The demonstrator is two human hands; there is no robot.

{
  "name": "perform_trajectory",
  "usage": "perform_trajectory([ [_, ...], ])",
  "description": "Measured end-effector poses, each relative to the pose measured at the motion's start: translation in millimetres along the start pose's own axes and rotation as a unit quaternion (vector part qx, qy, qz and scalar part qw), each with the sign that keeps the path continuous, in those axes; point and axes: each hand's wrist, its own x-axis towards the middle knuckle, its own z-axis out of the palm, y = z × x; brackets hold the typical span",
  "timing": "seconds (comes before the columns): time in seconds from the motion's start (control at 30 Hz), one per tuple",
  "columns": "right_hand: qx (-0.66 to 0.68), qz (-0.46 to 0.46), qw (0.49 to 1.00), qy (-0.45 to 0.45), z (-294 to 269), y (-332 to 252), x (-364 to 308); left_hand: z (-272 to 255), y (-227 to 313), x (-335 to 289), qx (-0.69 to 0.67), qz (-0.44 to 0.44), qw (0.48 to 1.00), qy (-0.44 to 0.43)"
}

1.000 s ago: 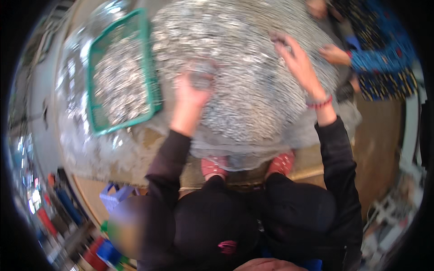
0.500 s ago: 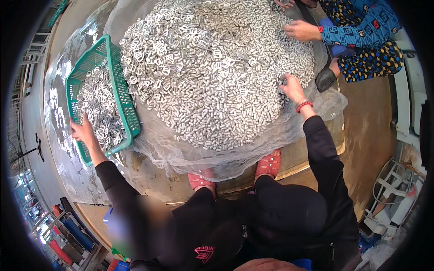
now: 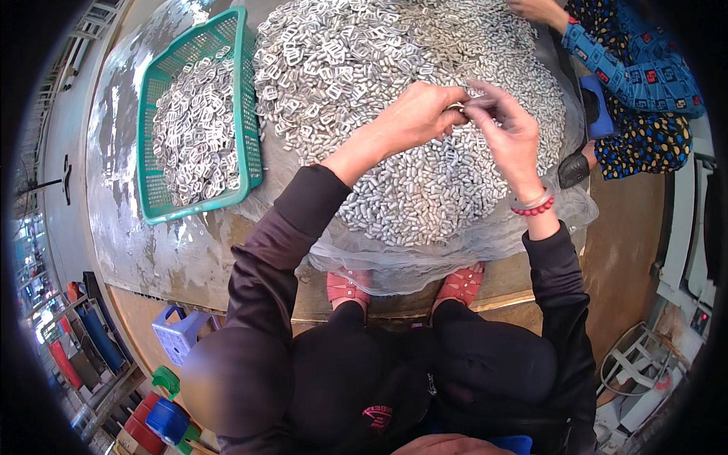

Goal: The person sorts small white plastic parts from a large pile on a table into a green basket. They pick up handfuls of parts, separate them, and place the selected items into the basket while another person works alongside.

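My left hand (image 3: 418, 115) and my right hand (image 3: 514, 135) meet above a broad pile of small silvery metal pellets (image 3: 425, 201). Both have their fingertips pinched together around something small and dark-looking, too hidden to name. A red bead bracelet (image 3: 534, 206) circles my right wrist. Flat metal buckles (image 3: 334, 72) with slots lie over the pile's left part. To the left of my hands stands a green plastic basket (image 3: 251, 121), with many similar buckles (image 3: 199, 129) inside it.
A thin translucent sheet (image 3: 364, 265) lies under the pile. At the upper right, another person's hand (image 3: 540, 10) and blue patterned sleeve (image 3: 629, 68) reach over the pile. A purple stool (image 3: 182, 331) stands at the lower left. My red sandals (image 3: 347, 286) are at the pile's near edge.
My left hand has left the basket's rim and come right to meet my right hand. My right hand has risen off the pile. The view has shifted, and the other person's hand sits farther up.
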Motion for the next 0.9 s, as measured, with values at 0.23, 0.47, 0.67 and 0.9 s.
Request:
perform_trajectory([
  [0.23,-0.322,0.264,0.909,-0.024,-48,148,-10,-29,-27,-58,-0.373,-0.198,0.906,0.04],
  [0.47,-0.314,0.27,0.906,-0.082,-9,169,-42,-54,-63,-117,-0.443,-0.312,0.833,0.11],
  [0.67,-0.121,0.259,0.948,-0.141,19,122,-39,-34,-67,-91,-0.448,-0.288,0.843,0.075],
  [0.9,0.26,0.427,0.824,-0.268,61,90,-20,-15,-82,-76,-0.178,-0.272,0.946,-0.016],
])
